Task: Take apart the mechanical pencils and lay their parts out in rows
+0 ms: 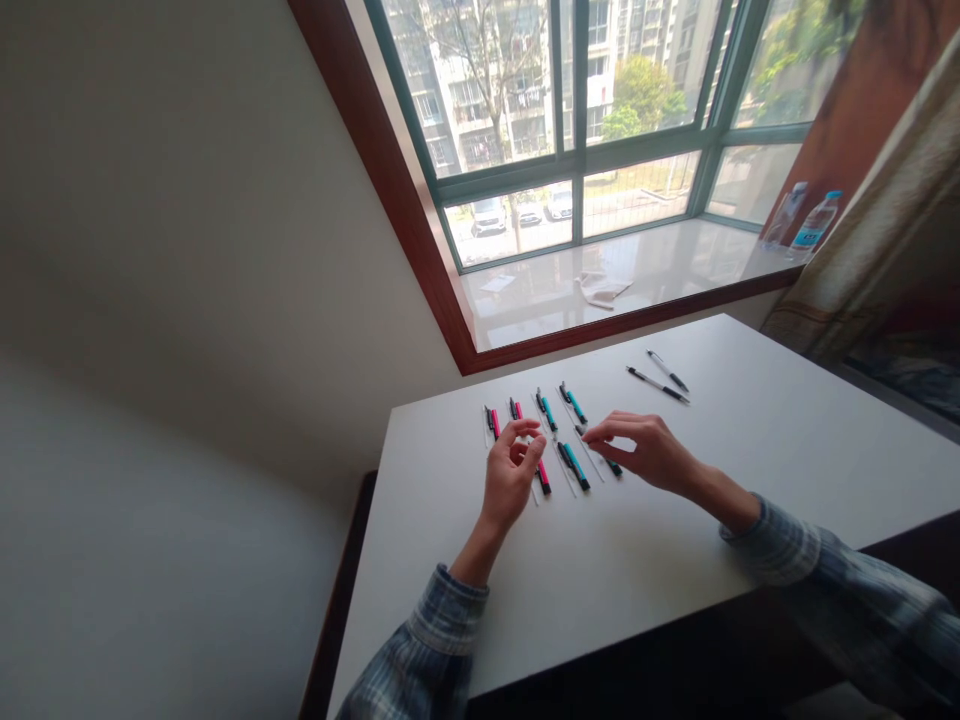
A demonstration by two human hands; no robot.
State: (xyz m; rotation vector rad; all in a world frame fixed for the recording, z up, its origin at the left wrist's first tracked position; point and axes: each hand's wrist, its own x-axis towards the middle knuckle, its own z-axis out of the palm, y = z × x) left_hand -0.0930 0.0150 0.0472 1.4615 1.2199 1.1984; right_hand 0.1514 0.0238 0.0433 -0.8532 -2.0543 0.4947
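My left hand (513, 474) hovers over the left rows of pens, its fingers loosely curled and the thumb apart, with nothing seen in it. Under and beside it lie a pink and black pen (493, 421), a second pink one (515, 409) and a pink barrel with a black end (544, 478). My right hand (643, 447) is closed in a pinch above a dark teal pen piece (613, 467); what its fingertips hold is too small to make out. Between the hands lies a teal and black pen (574, 467), with thin white sticks (594, 456) alongside.
Two more teal pens (547, 411) (573, 402) lie farther back. Beyond my right hand are two clear and black pens (657, 384) (667, 370) on the white table (757, 450). Bottles (816, 225) and a crumpled wrapper (602, 290) rest on the windowsill.
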